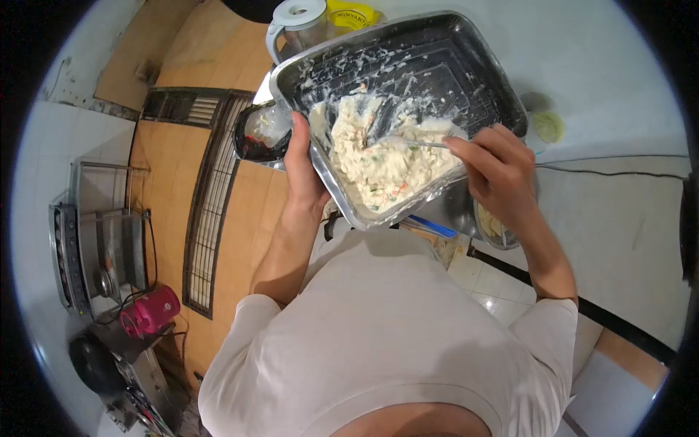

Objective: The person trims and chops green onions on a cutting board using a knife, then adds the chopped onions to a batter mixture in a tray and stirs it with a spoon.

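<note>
A rectangular metal tray is tilted towards me, its dark inner floor smeared with white residue. A thick, pale batter with orange and green bits is gathered at its near end. My left hand is closed on the tray's left rim, thumb on top and the other fingers hidden below. My right hand pinches the handle of a metal spoon above the near right part of the tray. The spoon's bowl end is in the batter and partly covered by it.
Beyond the tray stand a lidded jug and a yellow packet. A dark bag lies to its left. A bowl sits below my right hand, and a cable runs along the right. A pink gas cylinder stands at far left.
</note>
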`<state>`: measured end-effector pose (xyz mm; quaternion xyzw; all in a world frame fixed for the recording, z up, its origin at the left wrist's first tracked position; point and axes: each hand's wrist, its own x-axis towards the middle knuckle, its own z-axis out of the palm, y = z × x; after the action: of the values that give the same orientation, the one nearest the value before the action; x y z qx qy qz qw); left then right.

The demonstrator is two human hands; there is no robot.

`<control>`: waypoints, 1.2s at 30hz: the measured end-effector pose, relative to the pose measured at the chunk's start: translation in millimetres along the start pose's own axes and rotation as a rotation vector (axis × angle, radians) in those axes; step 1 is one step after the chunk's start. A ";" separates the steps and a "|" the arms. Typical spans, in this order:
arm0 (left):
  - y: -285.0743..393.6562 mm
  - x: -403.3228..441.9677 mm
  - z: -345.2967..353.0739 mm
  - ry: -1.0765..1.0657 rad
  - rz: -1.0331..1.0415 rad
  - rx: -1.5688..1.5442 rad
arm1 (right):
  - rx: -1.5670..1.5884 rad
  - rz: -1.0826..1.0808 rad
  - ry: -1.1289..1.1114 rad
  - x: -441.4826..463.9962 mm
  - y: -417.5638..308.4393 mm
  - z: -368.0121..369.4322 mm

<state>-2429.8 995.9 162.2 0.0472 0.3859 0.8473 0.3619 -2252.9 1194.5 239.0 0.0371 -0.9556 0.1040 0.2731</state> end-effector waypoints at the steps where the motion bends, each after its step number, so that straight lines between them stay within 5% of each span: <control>1: -2.4 0.2 -1.7 0.010 -0.003 -0.011 | -0.002 0.006 0.011 -2.0 -2.3 -5.3; 23: 4.0 -0.4 -2.6 -0.030 -0.044 -0.079 | -0.247 0.068 0.051 11.4 7.2 -11.9; 36: 1.4 -0.5 4.4 0.021 -0.028 -0.010 | -0.071 0.142 -0.105 3.4 -31.9 -10.3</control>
<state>-2428.7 997.7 166.4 0.0313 0.3862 0.8444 0.3700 -2246.4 1165.6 255.0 -0.0352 -0.9720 0.0873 0.2155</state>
